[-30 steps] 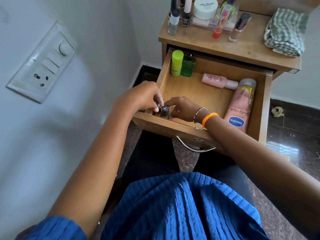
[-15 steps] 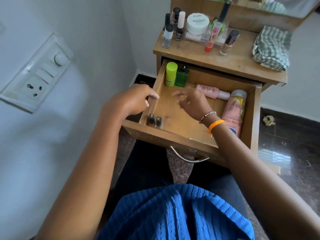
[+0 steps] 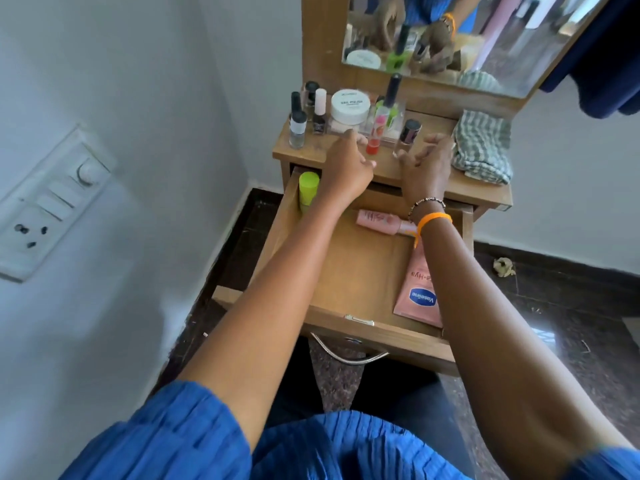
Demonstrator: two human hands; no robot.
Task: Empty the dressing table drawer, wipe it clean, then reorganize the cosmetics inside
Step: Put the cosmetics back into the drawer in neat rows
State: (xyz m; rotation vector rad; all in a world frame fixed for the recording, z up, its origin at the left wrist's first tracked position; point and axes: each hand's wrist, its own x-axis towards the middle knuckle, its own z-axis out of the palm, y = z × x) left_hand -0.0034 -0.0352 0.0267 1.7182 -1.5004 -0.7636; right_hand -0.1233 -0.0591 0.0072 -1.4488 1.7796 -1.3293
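Observation:
The wooden drawer (image 3: pixel 363 268) stands pulled out. Inside it lie a lime-capped bottle (image 3: pixel 308 189) at the back left, a small pink tube (image 3: pixel 381 221) and a pink Vaseline tube (image 3: pixel 419 292) on the right. My left hand (image 3: pixel 348 166) and my right hand (image 3: pixel 427 164) hover over the dressing table top (image 3: pixel 433 181), fingers apart, holding nothing. Just beyond them stand several nail polish bottles (image 3: pixel 298 128), a white jar (image 3: pixel 349 106), a red-bottomed bottle (image 3: pixel 375 135) and a dark-capped bottle (image 3: pixel 408 135). My arms hide the drawer's front left corner.
A folded green checked cloth (image 3: pixel 483 147) lies on the right of the table top. A mirror (image 3: pixel 460 36) rises behind it. A wall with a switch panel (image 3: pixel 48 202) is close on the left. Dark floor with a scrap (image 3: pixel 504 266) lies on the right.
Both hands let go of two small dark bottles at the drawer's front left corner and rose to the table top. The camera tilted upward, bringing the mirror into view.

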